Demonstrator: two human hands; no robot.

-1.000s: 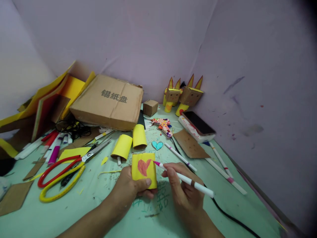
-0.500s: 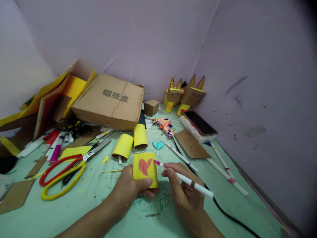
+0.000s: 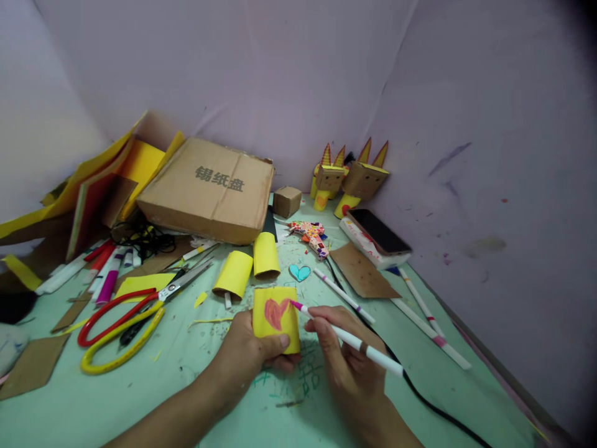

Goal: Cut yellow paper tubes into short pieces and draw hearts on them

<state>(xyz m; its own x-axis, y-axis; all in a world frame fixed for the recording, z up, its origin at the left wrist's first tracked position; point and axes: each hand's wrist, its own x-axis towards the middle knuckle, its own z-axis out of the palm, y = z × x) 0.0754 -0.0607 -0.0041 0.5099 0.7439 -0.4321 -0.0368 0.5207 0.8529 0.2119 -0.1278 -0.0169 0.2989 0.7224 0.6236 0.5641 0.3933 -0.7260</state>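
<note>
My left hand [image 3: 247, 354] grips a yellow paper roll [image 3: 276, 317] with a red heart coloured on its face, holding it just above the green table [image 3: 140, 404]. My right hand [image 3: 345, 361] holds a white marker [image 3: 347, 339] with a pink tip; the tip touches the right edge of the heart. Two more yellow rolls [image 3: 247, 267] lie just behind, and a small teal paper heart [image 3: 299, 272] lies beside them.
Red and yellow scissors [image 3: 125, 317] lie at the left with several markers [image 3: 100, 270]. A cardboard box [image 3: 209, 190] leans at the back. Two cardboard figures [image 3: 349, 180], a phone [image 3: 377, 231], a patterned glue gun [image 3: 310, 235], a cardboard piece [image 3: 361, 270], loose markers [image 3: 422, 311] and a black cable [image 3: 433, 407] are at the right.
The view has shifted slightly; both hands stay in place, with the marker tip still at the heart's right edge.
</note>
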